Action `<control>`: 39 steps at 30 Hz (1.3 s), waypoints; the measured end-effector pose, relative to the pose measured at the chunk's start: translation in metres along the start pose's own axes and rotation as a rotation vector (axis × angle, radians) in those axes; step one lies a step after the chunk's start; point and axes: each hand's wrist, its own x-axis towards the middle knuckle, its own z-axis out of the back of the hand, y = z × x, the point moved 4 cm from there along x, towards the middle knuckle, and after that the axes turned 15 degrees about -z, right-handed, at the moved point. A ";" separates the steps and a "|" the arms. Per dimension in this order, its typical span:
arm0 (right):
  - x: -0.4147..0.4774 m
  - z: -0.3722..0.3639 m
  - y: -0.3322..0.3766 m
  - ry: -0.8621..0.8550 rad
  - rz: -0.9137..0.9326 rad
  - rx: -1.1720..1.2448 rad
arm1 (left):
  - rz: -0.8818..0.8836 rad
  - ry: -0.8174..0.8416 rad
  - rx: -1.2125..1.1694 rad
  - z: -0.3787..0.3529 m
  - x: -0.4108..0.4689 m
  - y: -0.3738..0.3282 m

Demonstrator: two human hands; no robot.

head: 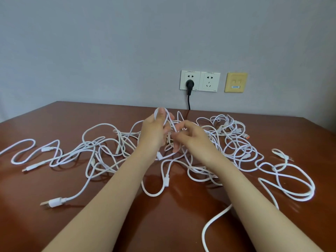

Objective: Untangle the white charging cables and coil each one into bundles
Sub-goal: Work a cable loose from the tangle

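Two bare forearms enter from the bottom edge and meet above the middle of the reddish-brown glossy wooden table [54,224].

The left hand [154,131] is lifted, with its back to the camera. Its fingers are curled round a raised cable loop [156,113], which passes over the fingertips. The right hand [192,137] is just beside it and a little lower. Its thumb and curled fingers pinch a thin white strand [173,127] that runs up to the left hand. Exactly where the fingertips meet the strand is hard to see.

Below and around the grip lie the tangled white charging cables [234,140], spread on the table to both sides. They are most dense to the right of the grip. Left of the grip and nearer to the camera, a white USB plug [51,203] lies apart from the tangle, with bare table around it. Beyond the grip, the far table edge meets the grey wall [109,42]; the right table edge is well apart from the hands.

On the wall behind the grip are white double wall sockets [200,80] with a black round plug [189,83] in them, and a yellow square wall plate [236,82].

The arms hide the middle of the tangle. One cable leaves the picture at the left edge and another at the bottom.
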 end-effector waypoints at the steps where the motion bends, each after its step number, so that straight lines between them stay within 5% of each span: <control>1: 0.002 -0.002 -0.002 -0.034 0.016 -0.087 | -0.037 0.018 0.099 0.001 0.001 0.001; 10: 0.002 -0.011 -0.005 -0.272 0.141 -0.463 | -0.187 0.071 0.440 0.002 0.004 0.002; 19: 0.008 -0.019 -0.009 -0.246 0.095 -0.436 | 0.156 -0.197 -0.455 0.010 0.012 0.005; 27: 0.005 -0.014 0.000 -0.463 0.042 -0.765 | 0.173 -0.197 -0.663 0.018 0.015 -0.004; 30: 0.005 -0.013 -0.003 -0.382 -0.034 -0.592 | 0.173 -0.177 -0.699 0.019 0.017 -0.009; 39: 0.002 -0.013 0.003 0.199 -0.173 0.438 | 0.190 -0.300 -0.808 0.041 0.023 -0.008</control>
